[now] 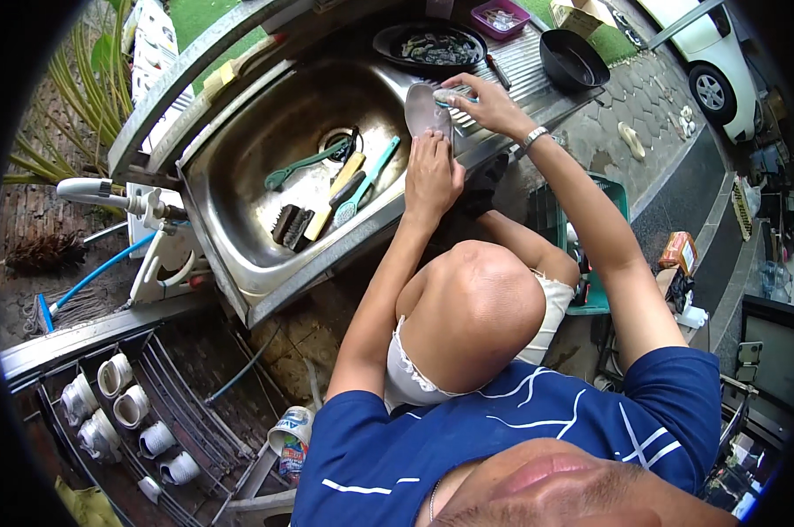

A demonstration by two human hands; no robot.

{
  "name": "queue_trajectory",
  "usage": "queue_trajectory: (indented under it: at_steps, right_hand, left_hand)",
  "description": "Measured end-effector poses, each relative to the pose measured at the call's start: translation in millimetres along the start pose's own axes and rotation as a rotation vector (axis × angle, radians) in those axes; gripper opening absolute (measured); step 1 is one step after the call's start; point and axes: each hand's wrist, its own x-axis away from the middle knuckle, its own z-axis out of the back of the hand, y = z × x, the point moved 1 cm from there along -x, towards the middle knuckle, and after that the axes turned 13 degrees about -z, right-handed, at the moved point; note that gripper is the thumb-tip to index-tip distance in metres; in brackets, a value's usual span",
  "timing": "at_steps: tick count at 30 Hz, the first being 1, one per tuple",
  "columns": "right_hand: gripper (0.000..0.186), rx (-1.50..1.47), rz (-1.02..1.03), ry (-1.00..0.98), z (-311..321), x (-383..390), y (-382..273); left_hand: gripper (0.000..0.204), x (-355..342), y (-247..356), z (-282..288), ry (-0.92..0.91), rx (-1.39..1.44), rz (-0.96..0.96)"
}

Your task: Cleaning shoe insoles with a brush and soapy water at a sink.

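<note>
My left hand is closed on the near end of a flat grey sole-shaped piece, perhaps an insole, at the sink's right rim. Over its far end, my right hand pinches a small pale grey thing with a turquoise edge, whose kind I cannot make out. In the metal sink lie a dark green long-handled brush, a turquoise brush, a dark bristle brush and yellow-handled tools. The drain is partly covered by the green brush.
Beyond my hands are a black oval pan with dark wet contents, a purple basket and a black bowl on the ribbed drainboard. A white faucet juts in at left. Below stands a teal crate; a metal rack is lower left.
</note>
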Motion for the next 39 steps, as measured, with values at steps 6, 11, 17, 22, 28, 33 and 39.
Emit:
queue_trajectory:
  at_steps: [6,11,17,22,28,33,39]
  right_hand:
    - [0.034,0.054,-0.199,-0.165,-25,52,15]
    - [0.032,0.188,-0.241,-0.056,-31,45,11]
    - [0.038,0.159,-0.104,-0.08,-39,60,10]
    - [0.035,0.343,-0.196,-0.103,-41,47,-1]
    - [0.034,0.23,-0.221,-0.026,-41,22,7]
    - [0.037,0.252,-0.158,-0.143,-39,30,11]
    - [0.035,0.21,-0.133,-0.157,-44,20,4]
  left_hand:
    - [0.038,5,4,-7,-0.017,0.011,0.029]
    - [0.043,3,12,-5,-0.04,0.005,0.052]
    - [0.043,9,4,-4,-0.01,-0.001,0.059]
    - [0.04,11,-3,-6,-0.026,0.015,-0.001]
    - [0.042,5,0,-5,-0.029,-0.03,-0.063]
    - [0.036,4,1,-5,-0.042,-0.022,-0.042]
    - [0.039,9,-4,3,-0.009,0.06,-0.053]
